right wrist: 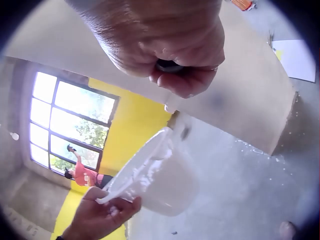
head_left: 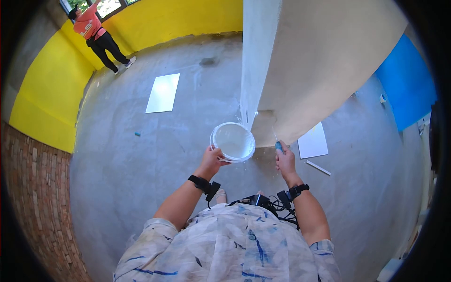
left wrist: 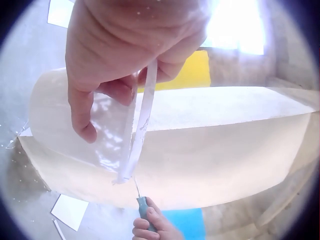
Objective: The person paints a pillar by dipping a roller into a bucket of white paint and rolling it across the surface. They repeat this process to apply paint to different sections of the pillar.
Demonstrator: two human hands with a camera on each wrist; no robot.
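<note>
Yellow walls [head_left: 169, 19], concrete floor [head_left: 141, 155]

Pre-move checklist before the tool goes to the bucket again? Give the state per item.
1. Left hand grip on bucket: ok, the fingers are curled over the rim.
2. Right hand grip on tool: ok, a fist is closed round the blue handle.
3. Tool tip loaded or clean: cannot tell, it is too thin to read.
4. Fill level in bucket: cannot tell, the inside only shows white.
5. Floor by the pillar free of clutter: not ok, a sheet and a strip lie there.
6. Other person out of the way: ok, far from both hands.
</note>
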